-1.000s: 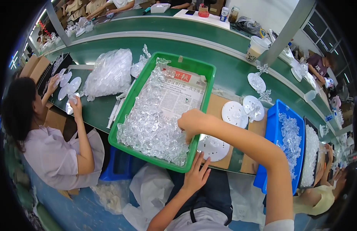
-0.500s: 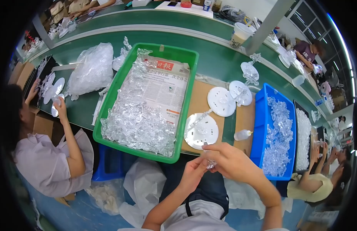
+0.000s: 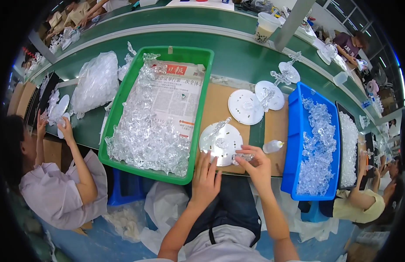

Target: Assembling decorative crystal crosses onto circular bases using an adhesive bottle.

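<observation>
A white round disc (image 3: 215, 146) with small slots lies at the front edge of the bench, and a clear branched plastic piece (image 3: 221, 125) stands up from it. My left hand (image 3: 205, 180) has its fingers stretched out, the tips at the disc's near left rim. Between thumb and fingers, my right hand (image 3: 258, 168) pinches another clear plastic piece (image 3: 242, 158) at the disc's right rim. Behind are two more white discs, one bare (image 3: 245, 107) and one (image 3: 272, 97) bearing clear parts. Right of my disc lies a small white squeeze bottle (image 3: 273, 146).
A green tray (image 3: 207, 83) on the left holds newspaper and many clear parts. At the right stands a blue bin (image 3: 294, 144) of clear parts. Cardboard (image 3: 211, 105) covers the work spot. A drink cup (image 3: 264, 28) stands beyond. Co-workers sit on both sides.
My hands have come forward from over my lap to the disc. The left has let go of the clear piece and spread its fingers; the right has brought it to the disc's rim.
</observation>
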{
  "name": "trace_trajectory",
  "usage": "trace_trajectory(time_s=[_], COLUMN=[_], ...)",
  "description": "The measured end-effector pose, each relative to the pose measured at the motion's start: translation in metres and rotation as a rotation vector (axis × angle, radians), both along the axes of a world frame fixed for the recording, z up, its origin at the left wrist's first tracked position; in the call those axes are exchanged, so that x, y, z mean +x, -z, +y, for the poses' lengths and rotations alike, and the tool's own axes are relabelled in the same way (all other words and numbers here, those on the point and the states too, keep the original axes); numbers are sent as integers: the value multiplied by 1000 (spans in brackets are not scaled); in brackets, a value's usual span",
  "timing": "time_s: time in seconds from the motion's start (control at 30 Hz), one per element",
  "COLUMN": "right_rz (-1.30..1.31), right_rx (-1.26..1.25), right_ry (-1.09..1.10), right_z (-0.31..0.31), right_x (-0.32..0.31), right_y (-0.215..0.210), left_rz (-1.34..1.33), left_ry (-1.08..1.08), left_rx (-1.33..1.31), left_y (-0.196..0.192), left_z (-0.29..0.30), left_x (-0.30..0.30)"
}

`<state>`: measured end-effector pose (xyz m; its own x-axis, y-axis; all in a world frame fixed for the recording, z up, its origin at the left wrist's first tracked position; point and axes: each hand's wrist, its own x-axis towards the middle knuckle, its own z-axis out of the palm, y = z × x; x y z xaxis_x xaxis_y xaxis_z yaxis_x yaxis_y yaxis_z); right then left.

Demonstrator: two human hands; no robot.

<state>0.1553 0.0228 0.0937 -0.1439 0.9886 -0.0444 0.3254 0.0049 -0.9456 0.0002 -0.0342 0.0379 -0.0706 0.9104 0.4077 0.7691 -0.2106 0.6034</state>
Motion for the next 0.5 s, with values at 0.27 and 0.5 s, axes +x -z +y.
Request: trace_trajectory(time_s=[0.27,0.5], right_rz=[49,-232], right_rx=[26,172], right_ry=[191,64], right_z=[-8,3], right_x=[-38,-58], right_y=[14,17], left_rz=[101,-46], left_ry=[-40,-60], left_rx=[-73,-3], left_y=[21,31], left_z=[-19,-24], left_x=[34,29])
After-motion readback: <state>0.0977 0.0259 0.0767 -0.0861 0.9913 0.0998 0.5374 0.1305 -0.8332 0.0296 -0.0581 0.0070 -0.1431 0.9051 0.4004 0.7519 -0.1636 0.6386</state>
